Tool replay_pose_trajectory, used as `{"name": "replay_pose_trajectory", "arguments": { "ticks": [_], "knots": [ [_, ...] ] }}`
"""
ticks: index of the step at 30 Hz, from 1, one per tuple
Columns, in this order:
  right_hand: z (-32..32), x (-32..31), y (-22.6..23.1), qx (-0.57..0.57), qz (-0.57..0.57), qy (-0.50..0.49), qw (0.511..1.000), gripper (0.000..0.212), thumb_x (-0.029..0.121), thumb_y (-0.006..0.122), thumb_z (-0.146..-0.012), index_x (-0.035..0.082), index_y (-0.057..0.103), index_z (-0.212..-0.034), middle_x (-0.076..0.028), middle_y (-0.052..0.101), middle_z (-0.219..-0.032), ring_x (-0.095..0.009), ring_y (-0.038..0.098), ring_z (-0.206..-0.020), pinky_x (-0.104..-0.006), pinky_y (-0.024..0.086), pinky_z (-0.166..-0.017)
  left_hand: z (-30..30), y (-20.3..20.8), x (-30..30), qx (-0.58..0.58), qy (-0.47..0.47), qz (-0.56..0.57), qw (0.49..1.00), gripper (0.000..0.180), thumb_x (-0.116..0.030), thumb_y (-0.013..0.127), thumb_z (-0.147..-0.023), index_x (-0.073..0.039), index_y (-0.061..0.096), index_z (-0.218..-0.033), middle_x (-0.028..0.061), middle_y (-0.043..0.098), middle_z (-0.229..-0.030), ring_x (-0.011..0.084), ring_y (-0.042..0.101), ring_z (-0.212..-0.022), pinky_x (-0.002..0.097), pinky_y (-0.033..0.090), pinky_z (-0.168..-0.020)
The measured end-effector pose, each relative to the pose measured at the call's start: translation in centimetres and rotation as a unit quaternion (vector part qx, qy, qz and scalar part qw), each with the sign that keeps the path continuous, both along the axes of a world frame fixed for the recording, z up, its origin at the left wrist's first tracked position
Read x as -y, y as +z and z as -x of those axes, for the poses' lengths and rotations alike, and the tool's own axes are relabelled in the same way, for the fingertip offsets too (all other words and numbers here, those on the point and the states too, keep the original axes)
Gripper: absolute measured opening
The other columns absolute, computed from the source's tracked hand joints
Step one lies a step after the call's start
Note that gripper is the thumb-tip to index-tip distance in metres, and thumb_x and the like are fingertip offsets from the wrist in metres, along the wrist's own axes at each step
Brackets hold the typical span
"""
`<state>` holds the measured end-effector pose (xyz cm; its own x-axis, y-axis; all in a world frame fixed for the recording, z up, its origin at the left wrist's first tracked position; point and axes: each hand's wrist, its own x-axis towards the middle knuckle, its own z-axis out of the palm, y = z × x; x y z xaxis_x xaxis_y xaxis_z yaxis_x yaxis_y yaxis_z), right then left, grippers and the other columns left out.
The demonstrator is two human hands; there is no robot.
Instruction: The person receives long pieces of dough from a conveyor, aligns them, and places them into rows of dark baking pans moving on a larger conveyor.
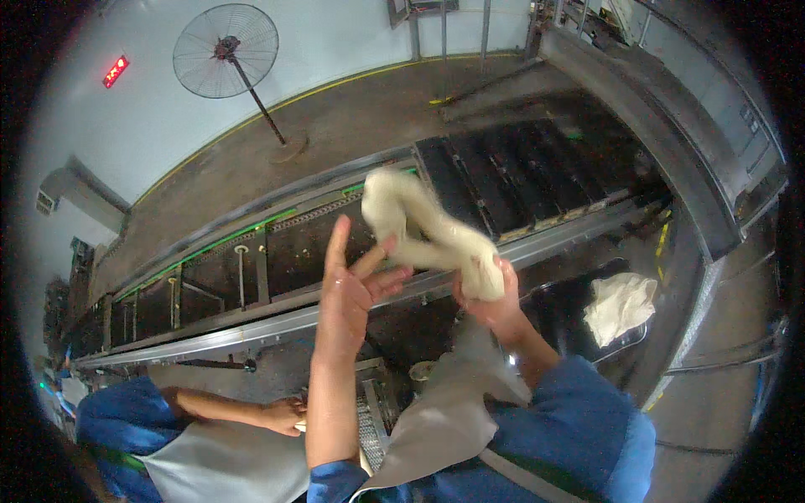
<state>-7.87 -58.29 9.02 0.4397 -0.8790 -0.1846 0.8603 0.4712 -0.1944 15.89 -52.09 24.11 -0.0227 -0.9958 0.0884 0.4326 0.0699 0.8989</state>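
A thick, pale loop of dough (449, 222), blurred by motion, hangs in the air above the conveyor. My right hand (495, 298) is closed around its lower right end, where the strands come together. My left hand (352, 289) is raised beside the loop, its fingers spread; the fingertips lie close to the dough, and whether they touch it I cannot tell. A crumpled cream-coloured mass (619, 306), dough or cloth, lies on a dark tray (579, 335) to my right.
A conveyor (251, 323) with a metal rail runs across in front, carrying dark pans (511, 180) at its right. Left of me, a co-worker's hand (283, 414) holds something small and pale. A metal guard frame (662, 126) rises at the right. A pedestal fan (226, 50) stands behind.
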Motion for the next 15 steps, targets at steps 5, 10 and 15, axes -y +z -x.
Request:
{"name": "replay_pose_trajectory", "arguments": {
  "ticks": [5, 10, 15],
  "knots": [
    [-3.1, 6.3, 1.5, 0.009, -0.015, -0.11, 0.994, 0.047, 0.03, 0.071, -0.082, 0.009, 0.051, -0.118, -0.011, 0.056, -0.11, -0.026, 0.057, -0.103, -0.0416, 0.052, -0.089, -2.4, -2.0, -2.5, 0.048, 0.023, -0.032, 0.998, 0.082, -0.049, 0.061, -0.088, -0.008, 0.028, -0.151, 0.0241, 0.058, -0.131, 0.0323, 0.063, -0.112, 0.039, 0.048, -0.095],
    [-5.8, 10.3, -2.7, -0.105, -0.084, -0.042, 0.99, 0.059, 0.02, 0.068, -0.083, 0.013, 0.037, -0.133, -0.016, 0.048, -0.119, -0.033, 0.057, -0.099, -0.0437, 0.051, -0.087, -3.7, -11.6, -11.3, 0.073, 0.102, -0.257, 0.958, 0.058, -0.016, 0.067, -0.087, -0.002, 0.048, -0.141, 0.017, 0.061, -0.13, 0.0257, 0.06, -0.117, 0.0339, 0.046, -0.098],
    [-9.4, 12.5, -3.9, -0.334, -0.108, -0.029, 0.936, 0.074, 0.012, 0.068, -0.085, 0.014, 0.029, -0.148, -0.014, 0.032, -0.148, -0.032, 0.052, -0.116, -0.0465, 0.047, -0.094, -3.3, -18.9, -22.6, 0.045, 0.169, -0.333, 0.926, 0.055, -0.017, 0.06, -0.094, -0.002, 0.043, -0.144, 0.0161, 0.056, -0.135, 0.0218, 0.056, -0.122, 0.0322, 0.042, -0.103]
  ]
}}
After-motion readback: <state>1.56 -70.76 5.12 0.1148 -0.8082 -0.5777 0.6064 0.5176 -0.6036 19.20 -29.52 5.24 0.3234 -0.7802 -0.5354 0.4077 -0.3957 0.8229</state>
